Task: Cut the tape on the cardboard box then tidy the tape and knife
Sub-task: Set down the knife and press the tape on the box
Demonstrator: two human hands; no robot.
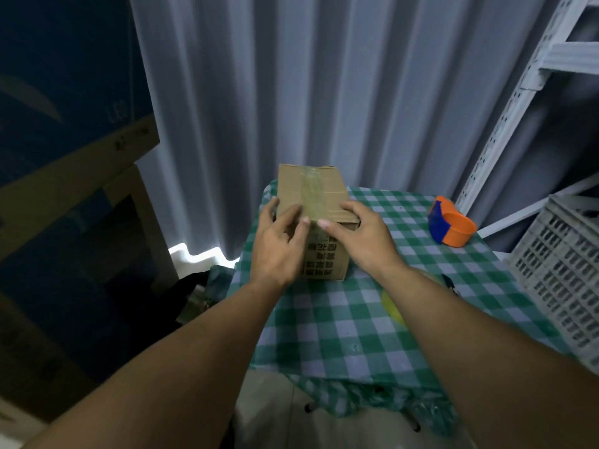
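Note:
A small cardboard box (324, 192) stands at the far left corner of a table with a green checked cloth (350, 322). A strip of clear tape (311, 189) runs down the middle of its closed top. My left hand (278, 244) rests against the box's near left corner, fingertips on the top edge. My right hand (359, 234) lies on the near right corner, fingers pressing on the top by the tape. Neither hand holds anything loose. An orange and blue tape dispenser (450, 225) sits at the table's far right. A yellow object (393, 306) is partly hidden under my right forearm. No knife shows.
A grey plastic crate (564, 273) stands at the table's right edge. White metal shelving (518, 102) rises behind it. Large cardboard boxes (71, 189) are stacked on the left, and a grey curtain (291, 92) hangs behind the table.

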